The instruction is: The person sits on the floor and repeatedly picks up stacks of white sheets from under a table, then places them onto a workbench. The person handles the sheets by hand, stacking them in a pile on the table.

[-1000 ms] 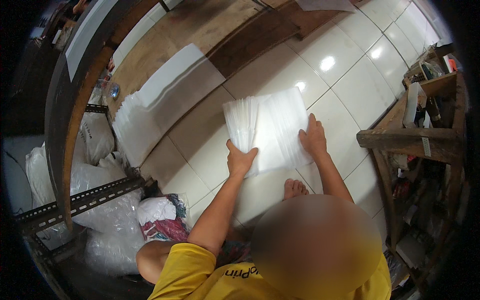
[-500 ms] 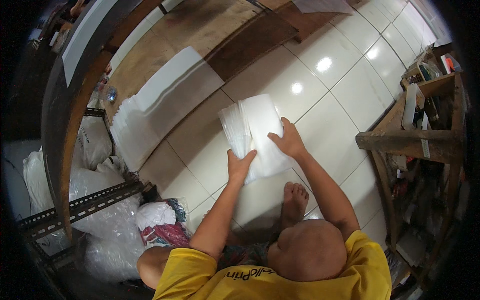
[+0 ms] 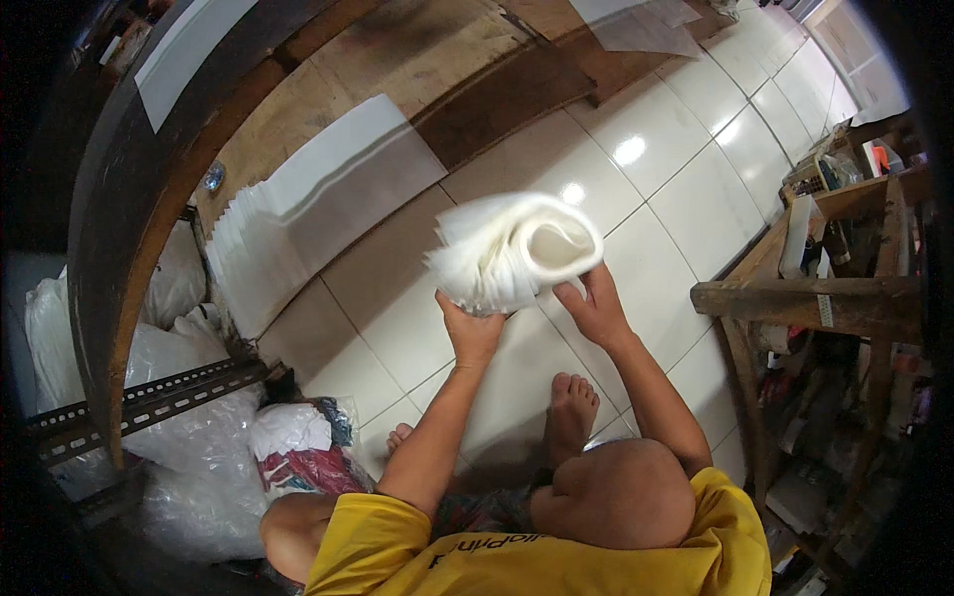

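Both of my hands hold a stack of thin white translucent plastic sheets [image 3: 487, 238] above the tiled floor. Its right end curls over into an open loop, while the edges at the left fan out unevenly. My left hand [image 3: 471, 333] grips the near left edge with the thumb up, its other fingers hidden beneath. Under the curled right end, my right hand [image 3: 598, 306] is closed on the sheets. A second, fanned-out stack of similar sheets [image 3: 333, 204] lies on a wooden board [image 3: 437, 60] at the far left, overhanging its edge.
Clear plastic bags [image 3: 199, 477] and a bundle of wrapped cloth [image 3: 298, 437] lie at the left by a perforated metal bar [image 3: 159, 402]. A curved dark wooden edge [image 3: 114, 238] rises there. On the right stands a wooden shelf frame [image 3: 805, 298] with assorted items. My bare foot [image 3: 572, 402] rests on the floor tiles.
The sheet stack was lying flatter and is now lifted, its right end curled into a loop. My right hand has moved lower, beneath that end; the left hand has shifted slightly.
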Motion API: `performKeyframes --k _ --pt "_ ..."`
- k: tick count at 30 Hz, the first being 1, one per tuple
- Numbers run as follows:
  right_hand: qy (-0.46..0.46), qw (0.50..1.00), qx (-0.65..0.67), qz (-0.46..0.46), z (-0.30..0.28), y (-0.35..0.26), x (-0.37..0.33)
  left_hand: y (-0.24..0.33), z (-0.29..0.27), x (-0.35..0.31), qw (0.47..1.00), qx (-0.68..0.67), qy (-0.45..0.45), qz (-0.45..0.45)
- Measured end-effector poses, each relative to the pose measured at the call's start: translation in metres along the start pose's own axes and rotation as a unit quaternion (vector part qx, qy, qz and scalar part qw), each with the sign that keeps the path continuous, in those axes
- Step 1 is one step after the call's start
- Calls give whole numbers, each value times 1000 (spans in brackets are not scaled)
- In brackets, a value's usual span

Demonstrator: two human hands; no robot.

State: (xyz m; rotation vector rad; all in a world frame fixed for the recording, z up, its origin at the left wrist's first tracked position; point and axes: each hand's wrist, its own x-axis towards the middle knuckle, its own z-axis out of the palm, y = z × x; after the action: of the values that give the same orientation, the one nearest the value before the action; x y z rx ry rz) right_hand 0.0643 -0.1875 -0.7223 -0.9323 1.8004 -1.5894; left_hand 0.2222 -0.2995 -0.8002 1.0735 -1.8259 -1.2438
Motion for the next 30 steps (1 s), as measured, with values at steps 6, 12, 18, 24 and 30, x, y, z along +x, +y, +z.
performKeyframes --k 6,12,18,24,30 --pt "-40 969 -189 -153 -21 -74 13 -60 -2 -27 910 364 -53 192" --pt "-145 829 -453 -295 41 -118 66 -44 6 -17 965 214 -59 142" --pt "-167 827 -438 -309 63 -116 65 -44 11 -9 973 186 -47 128" --pt "-110 834 -470 -266 43 -113 69 -47 5 -5 973 187 -50 129" --pt "169 955 -145 -194 -15 -88 12 -66 -3 -12 981 161 -72 85"
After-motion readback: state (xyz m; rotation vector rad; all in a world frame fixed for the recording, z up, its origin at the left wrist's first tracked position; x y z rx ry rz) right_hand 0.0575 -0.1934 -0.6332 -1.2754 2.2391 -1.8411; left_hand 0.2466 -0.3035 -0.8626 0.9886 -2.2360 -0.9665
